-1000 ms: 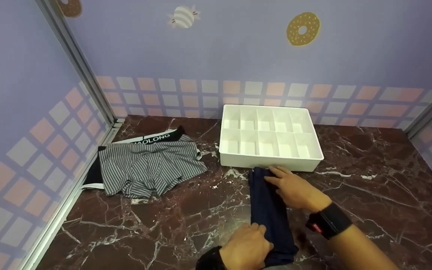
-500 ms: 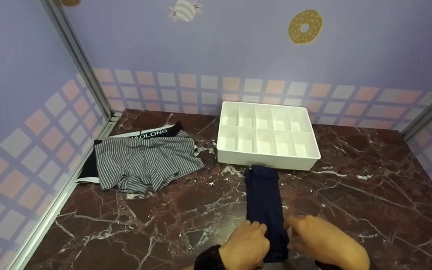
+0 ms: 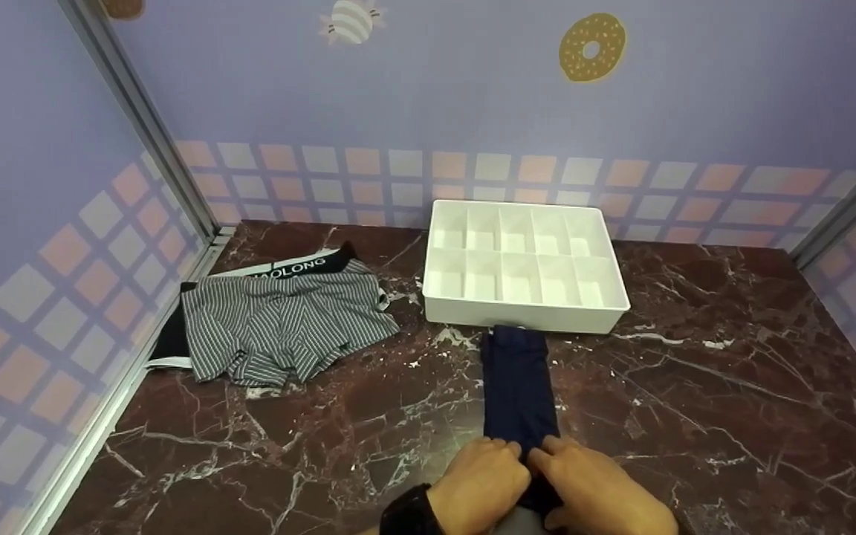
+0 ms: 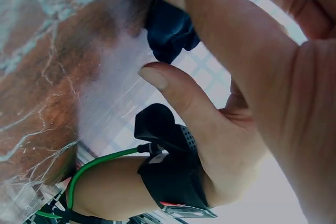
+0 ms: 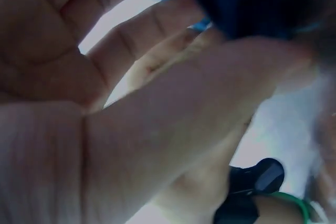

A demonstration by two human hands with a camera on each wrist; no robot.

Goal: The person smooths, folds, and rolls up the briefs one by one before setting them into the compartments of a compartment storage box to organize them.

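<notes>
A folded navy garment [image 3: 519,383] lies as a narrow strip on the dark red marble top, its far end at the front wall of the white box. My left hand [image 3: 484,479] pinches its near part from the left. Close beside it, my right hand [image 3: 595,487] grips the same end from the right, the two hands almost meeting. In the left wrist view the cloth [image 4: 170,32] hangs by the left thumb, with the right thumb just below. In the right wrist view the thumb presses against the navy cloth [image 5: 247,9]. The garment's nearest end is mostly hidden under the hands.
The white divided box [image 3: 524,316] stands at the back, with several bare compartments in two rows. Grey striped boxer briefs [image 3: 287,319] with a black waistband lie spread at the left. Patterned panels [image 3: 398,89] wall the back and sides.
My right hand has come from the garment's far end back toward me, then in beside the left hand onto its near end. The left hand has stayed near that end.
</notes>
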